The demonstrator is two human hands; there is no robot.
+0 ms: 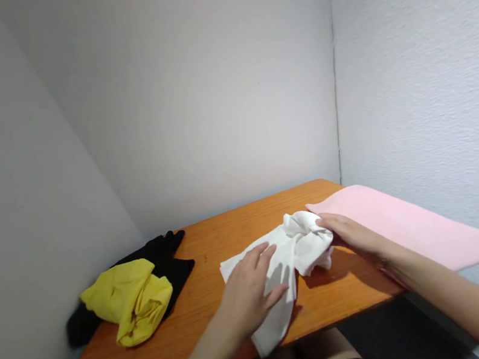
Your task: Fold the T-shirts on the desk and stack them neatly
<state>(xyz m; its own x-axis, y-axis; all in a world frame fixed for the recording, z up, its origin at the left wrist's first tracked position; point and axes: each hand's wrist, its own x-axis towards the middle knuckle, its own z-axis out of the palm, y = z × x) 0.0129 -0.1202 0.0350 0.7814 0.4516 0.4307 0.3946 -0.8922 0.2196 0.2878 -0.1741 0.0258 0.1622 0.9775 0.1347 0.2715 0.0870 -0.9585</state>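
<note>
A white cloth garment (310, 247) lies on the wooden table in front of me, bunched and folded over at its right end. Its flatter left part spreads out, and one strip hangs over the table's front edge. My left hand (249, 288) is over this flatter part, palm down, with fingers apart; whether it presses on the fabric I cannot tell. At the bunched end, my right hand (347, 234) has its fingers on the fabric and seems to grip its right side. Some of the right fingers are hidden.
To the left, a crumpled yellow cloth (125, 296) lies on top of black clothing (174, 270). A pink cloth (393, 221) is spread at the right, reaching past the edge of the wooden table (213, 242). Walls (223, 84) enclose the table at the back and sides.
</note>
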